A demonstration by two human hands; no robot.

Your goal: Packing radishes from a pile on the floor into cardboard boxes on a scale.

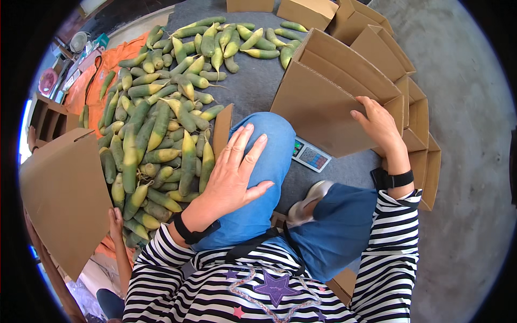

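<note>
My left hand rests flat on my denim-covered knee, its fingers spread, holding nothing. At the near edge of an open cardboard box is my right hand, fingers slightly bent at the rim; whether it grips the wall is not clear. That box stands on a digital scale, whose keypad and part of its lit display show. A large heap of green radishes, green with paler yellowish ends, lies left of my knee on a grey mat.
More open cardboard boxes stand in a curve beyond and right of the scale. At the left, a co-worker's hand holds another cardboard box. An orange sheet lies behind the heap. Concrete floor spans the right side.
</note>
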